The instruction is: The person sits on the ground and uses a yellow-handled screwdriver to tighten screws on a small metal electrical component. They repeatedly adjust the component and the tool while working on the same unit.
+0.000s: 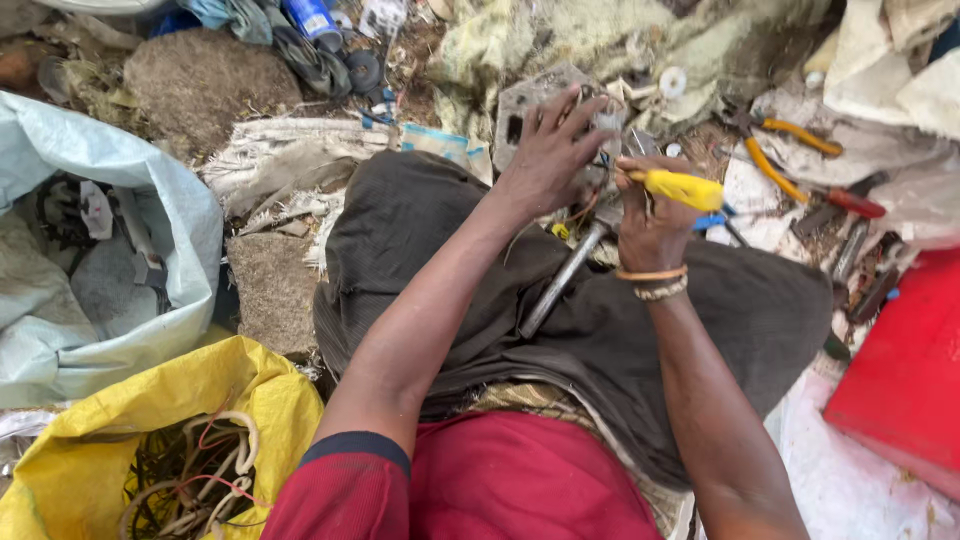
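The person is holding a small grey metal part (600, 130) up in front of them, over a dark cloth (620, 330) that is covering their lap. The left hand (548, 155) is gripping the part with its fingers spread around it. The right hand (648, 215) is closed tight around a tool with a yellow handle (685, 188), and the tip is poking in at the part.

I think the tool could slip off and jab the left fingers, because they are sitting so close to the tip. The little part could also drop into the mess below and get lost.

A metal rod (562, 280) is lying across the cloth just under the hands. Pliers with orange handles (785, 150) are lying off to the right, near a flat red thing (900, 380).

A yellow sack (250, 385) at the bottom left is holding tangled wires (200, 470). A pale blue sack (185, 215) beside it is holding grey and white scraps, but I cannot tell what they are.
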